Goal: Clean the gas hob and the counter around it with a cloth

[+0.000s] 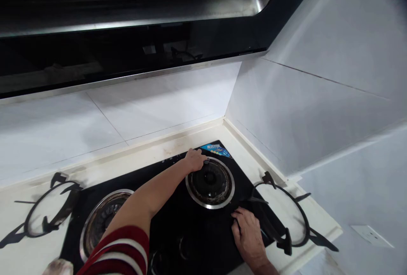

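Observation:
My left hand (194,160) reaches across the black glass cooktop (170,220) to the back edge of the right burner (210,182). Its fingers are closed on a small grey, wiry scouring pad (206,161), mostly hidden under them, which touches the burner's rim. In front of that burner, my right hand (249,233) rests on the glass with its fingers loosely bent and nothing visible in them. The left burner (106,220) is partly covered by my left forearm. Brownish grime marks both burner bowls.
A black pan support (307,224) lies at the right, partly over the cooktop edge; another pan support (29,220) lies at the left. A dark range hood (133,61) hangs above. White tiled walls (178,97) close off the back and right, with a socket plate (372,236).

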Available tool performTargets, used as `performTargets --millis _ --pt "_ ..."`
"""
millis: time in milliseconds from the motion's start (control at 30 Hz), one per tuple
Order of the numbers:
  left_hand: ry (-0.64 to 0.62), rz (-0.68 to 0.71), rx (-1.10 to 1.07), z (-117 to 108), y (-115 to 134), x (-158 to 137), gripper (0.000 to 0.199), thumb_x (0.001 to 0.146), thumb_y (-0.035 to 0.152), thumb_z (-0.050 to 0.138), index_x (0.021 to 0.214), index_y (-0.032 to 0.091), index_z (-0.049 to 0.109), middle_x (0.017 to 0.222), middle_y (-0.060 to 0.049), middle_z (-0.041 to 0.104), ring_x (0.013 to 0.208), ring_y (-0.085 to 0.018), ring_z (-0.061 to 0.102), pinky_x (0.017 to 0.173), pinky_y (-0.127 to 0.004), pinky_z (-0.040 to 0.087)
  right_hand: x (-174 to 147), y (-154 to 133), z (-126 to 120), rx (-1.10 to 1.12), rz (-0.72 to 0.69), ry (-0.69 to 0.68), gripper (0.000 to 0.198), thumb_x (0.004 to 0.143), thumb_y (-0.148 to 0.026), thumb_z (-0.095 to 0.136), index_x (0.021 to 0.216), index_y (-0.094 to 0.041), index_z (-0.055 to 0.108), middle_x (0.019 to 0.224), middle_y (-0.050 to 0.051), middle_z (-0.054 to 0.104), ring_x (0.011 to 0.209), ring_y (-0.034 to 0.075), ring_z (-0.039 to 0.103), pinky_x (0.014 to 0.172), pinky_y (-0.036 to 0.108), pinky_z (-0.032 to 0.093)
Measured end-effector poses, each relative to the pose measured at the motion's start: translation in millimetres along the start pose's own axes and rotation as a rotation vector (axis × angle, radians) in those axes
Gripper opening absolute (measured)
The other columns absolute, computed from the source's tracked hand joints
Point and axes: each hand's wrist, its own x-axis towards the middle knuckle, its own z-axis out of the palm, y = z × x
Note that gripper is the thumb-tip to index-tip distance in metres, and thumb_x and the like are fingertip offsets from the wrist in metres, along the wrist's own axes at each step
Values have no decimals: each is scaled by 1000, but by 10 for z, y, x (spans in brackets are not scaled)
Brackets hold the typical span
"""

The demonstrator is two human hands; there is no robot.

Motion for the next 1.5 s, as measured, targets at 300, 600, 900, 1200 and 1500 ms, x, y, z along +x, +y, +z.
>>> performTargets --millis 300,600,900,1200,1500 --pt "-32 -200 -51 244 -79 -746 27 94 36 53 113 20 63 115 -7 65 106 -23 63 93 -42 49 9 -25 -2 17 2 1 21 88 -18 47 102 -23 61 109 8 62 110 25 55 90 42 43" --pt "10 -278 -108 621 455 -1296 26 91 32 45 105 22 64 112 -7 67 101 -23 65 87 -34 49 19 -59 -8 -11 15 -5 19 89 -19 47 101 -21 60 110 9 62 109 26 55 89 42 42" --pt "101 -141 -119 835 976 -1416 20 93 32 47 104 20 60 108 -5 65 100 -22 62 87 -35 47 16 -34 -8 -27 -7 -11 19 89 -18 46 102 -22 59 109 8 62 108 26 54 88 41 42" --pt "179 -30 -65 924 1207 -1426 31 90 37 56 116 23 50 113 -6 57 105 -24 54 91 -40 45 15 -40 -11 -38 -7 -8 18 89 -18 46 101 -22 59 110 9 61 107 26 54 87 42 42" --pt "158 -52 -38 938 1385 -1220 32 96 37 50 125 23 47 117 -7 54 103 -24 59 80 -35 52 21 -62 -26 -20 -2 -6 19 88 -17 46 102 -23 57 110 9 61 107 26 54 87 42 42"
